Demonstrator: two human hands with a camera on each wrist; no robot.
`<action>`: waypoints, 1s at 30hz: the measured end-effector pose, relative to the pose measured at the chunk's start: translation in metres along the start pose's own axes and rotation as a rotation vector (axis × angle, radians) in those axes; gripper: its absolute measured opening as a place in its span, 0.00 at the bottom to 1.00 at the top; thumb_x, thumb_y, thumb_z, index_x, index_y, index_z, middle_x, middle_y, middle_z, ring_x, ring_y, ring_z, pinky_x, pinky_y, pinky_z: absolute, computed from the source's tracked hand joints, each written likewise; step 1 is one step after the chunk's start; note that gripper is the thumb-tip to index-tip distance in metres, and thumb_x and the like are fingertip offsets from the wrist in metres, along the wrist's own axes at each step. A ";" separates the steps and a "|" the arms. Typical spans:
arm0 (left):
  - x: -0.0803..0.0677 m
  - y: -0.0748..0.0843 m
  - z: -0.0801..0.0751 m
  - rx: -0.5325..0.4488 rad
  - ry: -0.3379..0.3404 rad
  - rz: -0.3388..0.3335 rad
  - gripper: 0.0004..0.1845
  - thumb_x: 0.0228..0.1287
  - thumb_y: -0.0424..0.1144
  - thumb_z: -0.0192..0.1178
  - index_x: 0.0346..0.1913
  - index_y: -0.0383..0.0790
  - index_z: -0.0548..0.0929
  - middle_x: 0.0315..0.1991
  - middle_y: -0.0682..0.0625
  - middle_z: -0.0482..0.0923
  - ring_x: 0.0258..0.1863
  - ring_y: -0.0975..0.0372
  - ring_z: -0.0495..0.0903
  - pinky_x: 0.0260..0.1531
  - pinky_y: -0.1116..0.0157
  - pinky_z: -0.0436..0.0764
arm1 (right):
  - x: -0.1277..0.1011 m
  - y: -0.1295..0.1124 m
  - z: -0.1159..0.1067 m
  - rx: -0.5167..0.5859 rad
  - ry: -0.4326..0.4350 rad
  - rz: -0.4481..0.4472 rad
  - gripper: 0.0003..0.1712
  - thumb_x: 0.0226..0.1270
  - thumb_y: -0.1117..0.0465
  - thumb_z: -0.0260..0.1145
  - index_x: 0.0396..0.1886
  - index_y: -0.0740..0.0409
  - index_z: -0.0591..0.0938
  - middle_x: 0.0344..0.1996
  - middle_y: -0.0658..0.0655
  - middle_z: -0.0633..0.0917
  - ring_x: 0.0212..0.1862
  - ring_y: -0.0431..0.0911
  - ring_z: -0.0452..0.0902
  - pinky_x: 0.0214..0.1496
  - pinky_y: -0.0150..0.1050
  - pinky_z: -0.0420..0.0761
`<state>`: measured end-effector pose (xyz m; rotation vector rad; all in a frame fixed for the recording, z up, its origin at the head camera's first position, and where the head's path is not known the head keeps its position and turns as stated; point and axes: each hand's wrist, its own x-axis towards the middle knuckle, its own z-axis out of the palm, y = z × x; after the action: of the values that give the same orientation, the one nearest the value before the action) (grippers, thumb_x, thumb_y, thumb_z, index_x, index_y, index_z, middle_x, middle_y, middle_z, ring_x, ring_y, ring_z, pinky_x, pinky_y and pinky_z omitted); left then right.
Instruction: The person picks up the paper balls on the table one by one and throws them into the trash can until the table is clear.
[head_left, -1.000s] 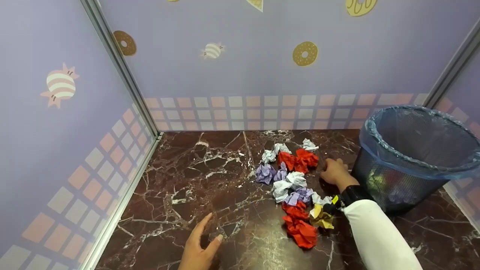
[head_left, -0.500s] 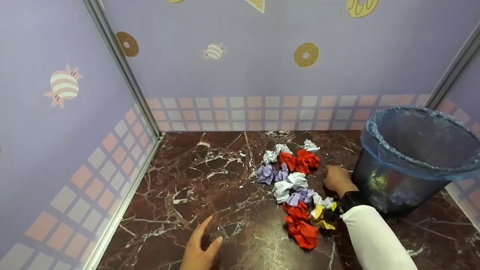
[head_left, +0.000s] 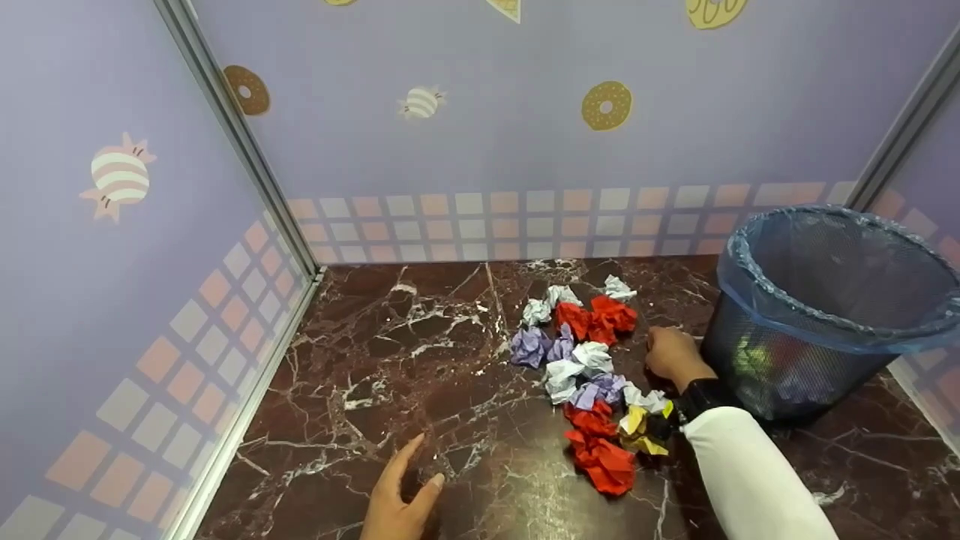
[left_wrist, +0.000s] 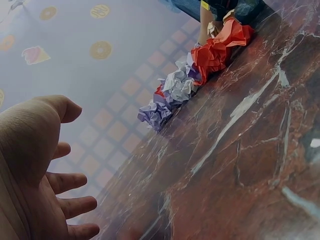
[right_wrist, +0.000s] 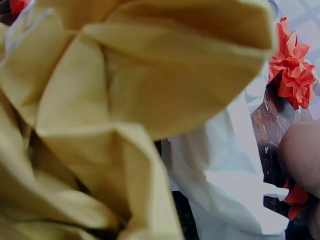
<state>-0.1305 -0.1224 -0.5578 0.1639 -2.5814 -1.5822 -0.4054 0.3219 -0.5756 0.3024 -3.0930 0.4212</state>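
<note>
My right hand [head_left: 673,357] is low on the marble surface, left of the bin, its fingers curled downward. In the right wrist view a bit of dark red crumpled paper [right_wrist: 297,198] shows between the thumb [right_wrist: 303,156] and fingers; the hand hides most of it. Close before that camera, a yellow crumpled paper [right_wrist: 105,95] and a white crumpled paper [right_wrist: 225,175] fill much of the view. My left hand [head_left: 396,499] hovers at the front with thumb and fingers spread, holding nothing. Red [head_left: 602,461], purple [head_left: 530,347] and white [head_left: 561,381] paper balls lie between the hands.
A mesh wastebasket [head_left: 784,375] with a blue liner [head_left: 739,277] stands at the right; coloured paper shows through its side. More white balls [head_left: 619,289] and red balls [head_left: 613,313] lie farther back. Patterned walls [head_left: 450,150] enclose the surface at left, back and right.
My right hand's fingers, more spread a second ago, have drawn in and curled at the same spot beside the bin. The left hand has stayed in place.
</note>
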 end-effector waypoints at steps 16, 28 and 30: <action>0.000 0.013 0.010 0.061 -0.016 0.059 0.35 0.59 0.48 0.68 0.69 0.63 0.67 0.70 0.48 0.65 0.69 0.47 0.63 0.63 0.35 0.62 | -0.008 -0.020 -0.025 0.145 -0.097 -0.161 0.09 0.44 0.74 0.55 0.24 0.57 0.72 0.22 0.55 0.72 0.27 0.49 0.68 0.28 0.41 0.66; 0.019 0.056 0.033 0.127 -0.153 0.311 0.37 0.61 0.56 0.63 0.72 0.66 0.62 0.71 0.55 0.62 0.70 0.51 0.62 0.63 0.38 0.63 | -0.024 -0.082 -0.137 0.176 -0.100 -0.374 0.11 0.45 0.73 0.59 0.25 0.53 0.75 0.24 0.52 0.78 0.27 0.45 0.72 0.28 0.38 0.75; 0.022 0.064 0.038 0.132 -0.167 0.332 0.37 0.61 0.56 0.63 0.72 0.66 0.61 0.72 0.55 0.61 0.70 0.52 0.63 0.63 0.39 0.64 | -0.030 -0.093 -0.161 0.178 -0.098 -0.389 0.10 0.48 0.72 0.59 0.27 0.52 0.75 0.26 0.53 0.78 0.28 0.45 0.73 0.29 0.39 0.77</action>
<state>-0.1599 -0.0631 -0.5169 -0.3831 -2.6584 -1.3603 -0.3619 0.2824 -0.3964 0.9321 -2.9818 0.6810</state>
